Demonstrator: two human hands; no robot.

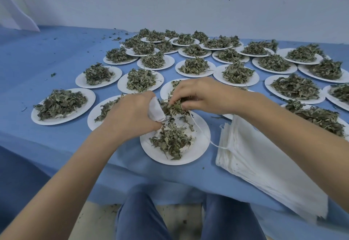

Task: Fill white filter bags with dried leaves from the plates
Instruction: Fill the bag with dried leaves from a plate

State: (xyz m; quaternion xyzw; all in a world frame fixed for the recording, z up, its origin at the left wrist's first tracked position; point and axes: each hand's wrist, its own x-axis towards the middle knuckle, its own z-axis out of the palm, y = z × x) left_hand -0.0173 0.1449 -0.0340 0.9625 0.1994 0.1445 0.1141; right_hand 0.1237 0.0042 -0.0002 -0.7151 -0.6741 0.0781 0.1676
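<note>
Right now I worry most about spilling. My left hand (130,115) is curled tight around the white filter bag (155,110), just left of the middle of the frame, and I think the mouth could fold closed. Then the leaves would miss it and drop back on the near plate (198,151) or onto the blue cloth (47,55).

My right hand (196,96) pinches a clump of dried leaves (174,107) with bent fingers, right at the mouth of the bag. If I push too hard, I think the dry leaves could crumble or poke out.

A thin white string (200,128) hangs from my right hand down across the plate. It could catch and tug the bag.

The bag looks soft, thin and crumpled, with a stitched edge. The leaves are grey-green, curly and twiggy. A stack of spare bags (264,162) lies at the lower right. Many full plates (83,81) fill the top half.
</note>
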